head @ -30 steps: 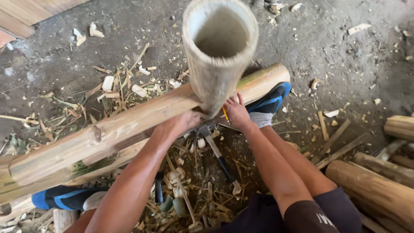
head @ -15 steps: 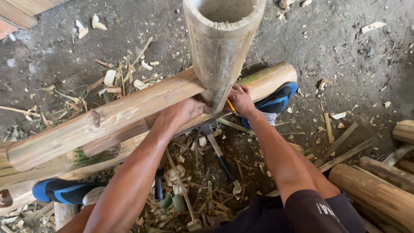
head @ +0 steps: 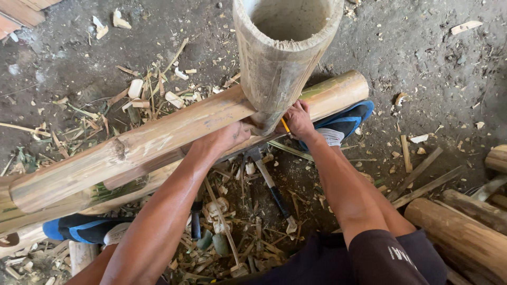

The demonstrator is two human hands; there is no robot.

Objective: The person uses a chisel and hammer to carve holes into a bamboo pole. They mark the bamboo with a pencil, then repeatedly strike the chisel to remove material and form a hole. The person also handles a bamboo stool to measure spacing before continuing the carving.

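Note:
A thick hollow bamboo tube (head: 274, 63) stands upright with its open end toward me. Its base rests on a long bamboo pole (head: 158, 137) lying across the ground, with a second pole tight against it. My left hand (head: 227, 136) wraps around the tube's base from the left, on top of the pole. My right hand (head: 299, 118) is at the base from the right, pinching a thin yellow pencil (head: 284, 125) against the bamboo. The tube hides the fingertips of both hands.
A hammer (head: 270, 186) lies on the dirt between my arms among bamboo chips and offcuts. My blue shoes (head: 343, 122) (head: 79, 228) sit by the poles. More round logs (head: 465, 232) lie at the right. Wooden boards (head: 21, 13) are at the top left.
The view has drawn closer and the upright tube now sits further right and higher in the picture. Both hands stay at its base, the right one shifted slightly along the joint.

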